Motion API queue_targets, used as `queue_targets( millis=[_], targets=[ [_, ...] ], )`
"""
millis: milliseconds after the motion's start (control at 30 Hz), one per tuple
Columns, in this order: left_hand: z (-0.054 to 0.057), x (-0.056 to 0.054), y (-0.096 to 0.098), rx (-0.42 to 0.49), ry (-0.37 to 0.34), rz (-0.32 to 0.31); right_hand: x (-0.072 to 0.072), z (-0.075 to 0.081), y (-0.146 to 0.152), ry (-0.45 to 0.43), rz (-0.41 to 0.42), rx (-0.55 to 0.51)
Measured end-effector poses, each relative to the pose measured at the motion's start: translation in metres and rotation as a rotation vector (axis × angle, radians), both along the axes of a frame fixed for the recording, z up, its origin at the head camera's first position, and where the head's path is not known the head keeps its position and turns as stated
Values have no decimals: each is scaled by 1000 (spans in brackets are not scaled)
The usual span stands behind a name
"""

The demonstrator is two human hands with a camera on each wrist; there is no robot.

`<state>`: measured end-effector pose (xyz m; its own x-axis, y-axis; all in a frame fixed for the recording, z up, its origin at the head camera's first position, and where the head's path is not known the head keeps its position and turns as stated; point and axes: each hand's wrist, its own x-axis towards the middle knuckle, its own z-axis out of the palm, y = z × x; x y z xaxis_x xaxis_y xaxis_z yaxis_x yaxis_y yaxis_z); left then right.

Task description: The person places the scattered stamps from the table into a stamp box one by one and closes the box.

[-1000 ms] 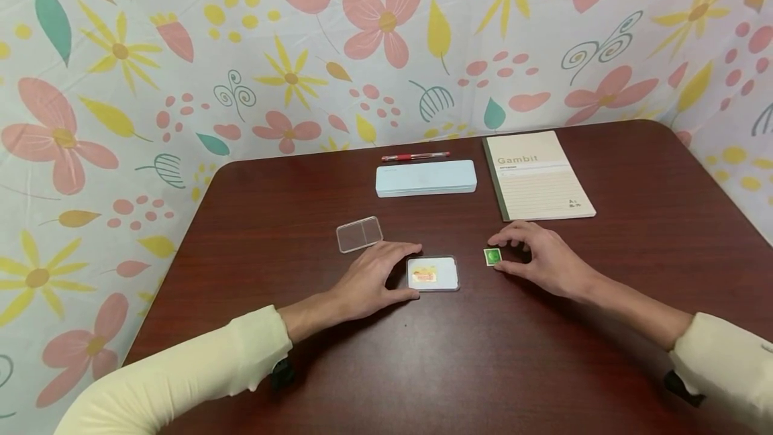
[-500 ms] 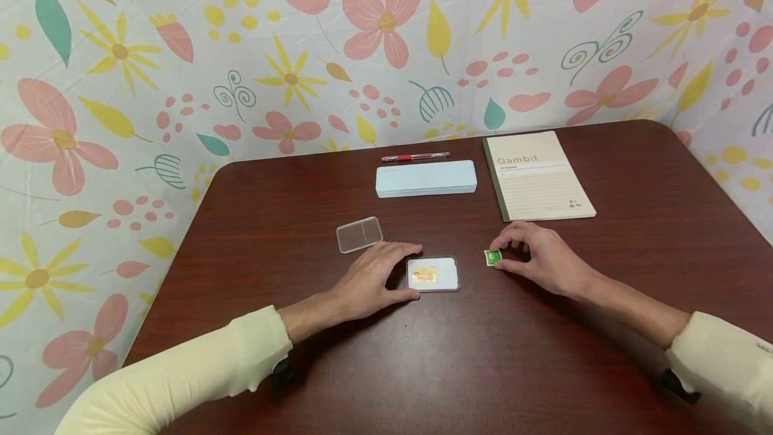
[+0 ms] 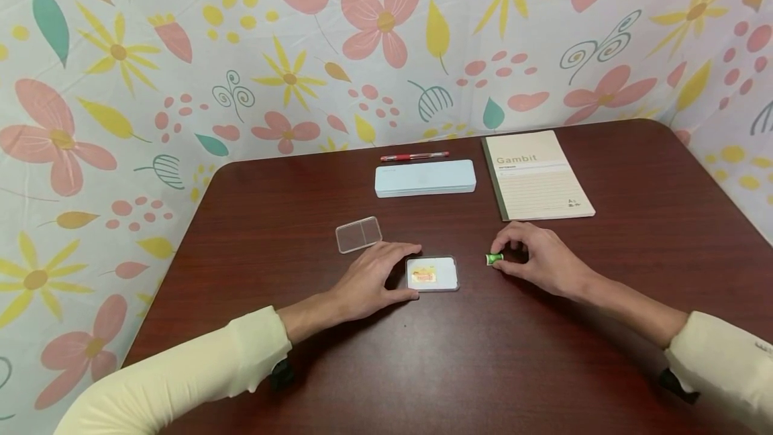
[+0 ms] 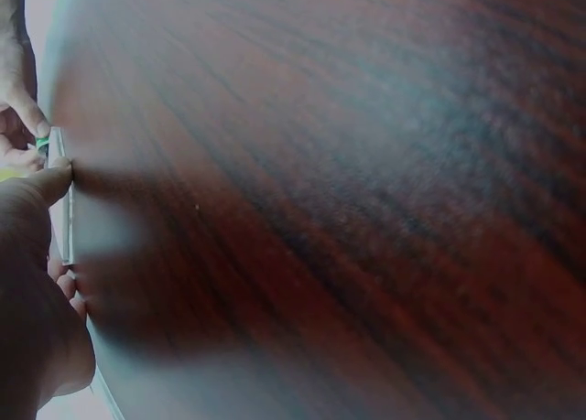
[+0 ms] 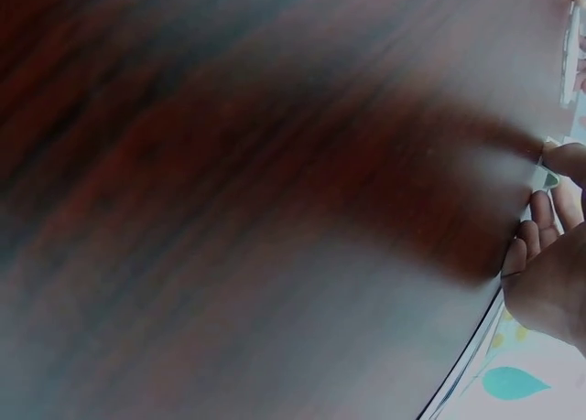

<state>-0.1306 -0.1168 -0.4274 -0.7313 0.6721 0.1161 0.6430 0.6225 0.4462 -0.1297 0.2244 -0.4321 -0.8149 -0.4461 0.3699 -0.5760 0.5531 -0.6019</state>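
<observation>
In the head view my right hand [image 3: 546, 260] pinches a small green stamp [image 3: 494, 259] with a white border between thumb and fingertips. The stamp is bowed between them, close over the table. To its left lies a clear flat plastic case [image 3: 457, 280] holding a white card [image 3: 445, 272] with a small yellow-and-red picture at its left. My left hand [image 3: 370, 280] holds this case at its left end, thumb on the near edge and fingers at the far side. The left wrist view shows the thumb [image 4: 60, 168] against the case's edge.
A clear lid [image 3: 353, 237] lies just behind my left hand. Farther back are a light blue pencil case [image 3: 425, 178], a red pen [image 3: 415, 156] and a notebook [image 3: 537, 176] on the dark wood table [image 3: 447, 368]. A flowered cloth [image 3: 241, 52] hangs behind.
My right fingers have drawn together on the stamp, which went from lying flat to bowed. The left hand and the case stay where they were.
</observation>
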Motion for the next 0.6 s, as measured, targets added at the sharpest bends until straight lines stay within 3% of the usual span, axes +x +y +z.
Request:
queue_targets(
  millis=[267,600],
  targets=[
    [0,0,0,3,0,0,1,3,-3,-75,-22,26],
    [-1,-1,0,5,7,-5,0,6,-3,-106,-37,34]
  ],
)
